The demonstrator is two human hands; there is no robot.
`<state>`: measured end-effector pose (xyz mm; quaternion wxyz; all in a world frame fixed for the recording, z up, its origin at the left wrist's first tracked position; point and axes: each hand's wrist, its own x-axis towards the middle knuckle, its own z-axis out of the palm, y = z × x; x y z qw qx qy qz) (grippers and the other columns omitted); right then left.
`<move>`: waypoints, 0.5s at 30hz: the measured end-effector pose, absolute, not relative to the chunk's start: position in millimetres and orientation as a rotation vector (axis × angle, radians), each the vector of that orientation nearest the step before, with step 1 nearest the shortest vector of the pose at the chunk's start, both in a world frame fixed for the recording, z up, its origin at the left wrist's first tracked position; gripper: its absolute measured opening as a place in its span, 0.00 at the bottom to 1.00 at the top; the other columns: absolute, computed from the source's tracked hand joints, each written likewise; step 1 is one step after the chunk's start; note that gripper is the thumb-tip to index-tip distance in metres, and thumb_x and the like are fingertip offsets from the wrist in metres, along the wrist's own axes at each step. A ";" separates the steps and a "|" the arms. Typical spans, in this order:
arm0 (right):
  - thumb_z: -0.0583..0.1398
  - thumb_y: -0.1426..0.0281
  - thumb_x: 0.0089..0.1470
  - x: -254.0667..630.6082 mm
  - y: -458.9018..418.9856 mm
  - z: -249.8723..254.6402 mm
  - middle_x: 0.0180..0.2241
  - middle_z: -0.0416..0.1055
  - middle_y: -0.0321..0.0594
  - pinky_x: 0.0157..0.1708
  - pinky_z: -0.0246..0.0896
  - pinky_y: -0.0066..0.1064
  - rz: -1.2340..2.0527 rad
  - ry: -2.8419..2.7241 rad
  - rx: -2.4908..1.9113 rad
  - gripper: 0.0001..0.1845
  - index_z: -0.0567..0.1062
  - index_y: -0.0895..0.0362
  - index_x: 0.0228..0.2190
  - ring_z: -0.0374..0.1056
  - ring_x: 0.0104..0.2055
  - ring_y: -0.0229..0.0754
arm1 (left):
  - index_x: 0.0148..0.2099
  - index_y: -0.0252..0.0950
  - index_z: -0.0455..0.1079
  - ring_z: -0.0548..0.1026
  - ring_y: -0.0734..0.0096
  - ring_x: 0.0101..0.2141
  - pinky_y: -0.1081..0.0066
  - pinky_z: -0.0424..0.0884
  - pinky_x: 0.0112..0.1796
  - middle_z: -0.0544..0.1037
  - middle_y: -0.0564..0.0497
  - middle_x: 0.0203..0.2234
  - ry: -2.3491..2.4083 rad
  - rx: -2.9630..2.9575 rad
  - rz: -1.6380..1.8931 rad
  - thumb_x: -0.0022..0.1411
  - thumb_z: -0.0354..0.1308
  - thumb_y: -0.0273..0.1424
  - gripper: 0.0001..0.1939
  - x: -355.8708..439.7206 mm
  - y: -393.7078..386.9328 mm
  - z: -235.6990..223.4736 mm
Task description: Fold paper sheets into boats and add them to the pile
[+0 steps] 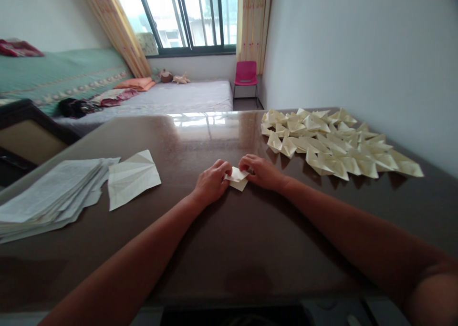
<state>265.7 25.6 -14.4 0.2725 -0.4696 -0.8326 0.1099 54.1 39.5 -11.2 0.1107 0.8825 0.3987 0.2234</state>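
A small folded sheet of cream paper (237,177) lies on the brown tabletop in front of me, between both hands. My left hand (213,180) pinches its left edge, fingers curled. At its right edge, my right hand (263,171) is closed on the paper in the same way. The fingertips partly cover the folds. To the left is a loose creased sheet (134,179), apart from my hands. Over on the right, many folded cream paper pieces (332,142) stand in a cluster with pointed ends.
A stack of papers (50,188) sits at the left of the glossy table (211,249). Beyond the far edge are a bed (200,95) and a pink chair (246,74). A dark wooden chair (32,135) stands at the left, and a white wall (358,54) runs along the right.
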 end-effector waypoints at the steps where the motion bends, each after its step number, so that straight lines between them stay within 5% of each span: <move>1: 0.58 0.75 0.49 269.2 27.3 -13.6 0.35 0.68 0.37 0.36 0.57 0.27 0.306 -2.290 -1.224 0.07 0.72 0.56 0.33 0.64 0.36 0.38 | 0.37 0.41 0.65 0.69 0.71 0.31 0.72 0.63 0.31 0.70 0.54 0.36 1.146 2.659 0.603 0.55 0.52 0.26 0.07 51.6 37.6 -9.5; 7: 0.60 0.74 0.51 290.1 37.5 -3.6 0.40 0.71 0.39 0.43 0.60 0.31 0.440 -2.510 -1.052 0.13 0.78 0.51 0.39 0.66 0.42 0.40 | 0.43 0.42 0.71 0.70 0.67 0.43 0.70 0.67 0.39 0.73 0.52 0.43 0.903 2.869 0.442 0.63 0.50 0.29 0.09 35.3 39.2 -0.5; 15: 0.59 0.64 0.56 303.7 42.2 2.6 0.41 0.73 0.40 0.46 0.61 0.35 0.339 -2.644 -1.034 0.13 0.79 0.46 0.43 0.66 0.44 0.43 | 0.41 0.38 0.75 0.69 0.70 0.38 0.71 0.68 0.40 0.75 0.48 0.37 0.718 2.989 0.539 0.69 0.46 0.35 0.16 34.4 43.7 -5.5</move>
